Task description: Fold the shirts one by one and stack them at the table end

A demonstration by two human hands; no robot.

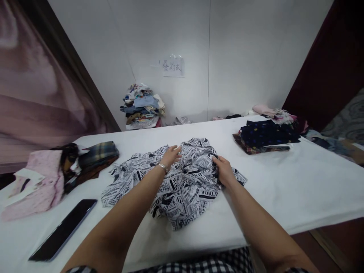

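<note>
A black-and-white shirt with newspaper print lies crumpled across the middle of the white table. My left hand, with a bracelet at the wrist, rests over the shirt's upper middle, fingers stretched out and apart. On the shirt's right side, my right hand has its thumb and fingers closed on a bunched part with a dark edge. Folds hide some of those fingertips.
On the left of the white table are a black phone, a pink garment and folded plaid clothes. Folded dark clothes lie at right. A clothes pile stands behind, below a paper sign.
</note>
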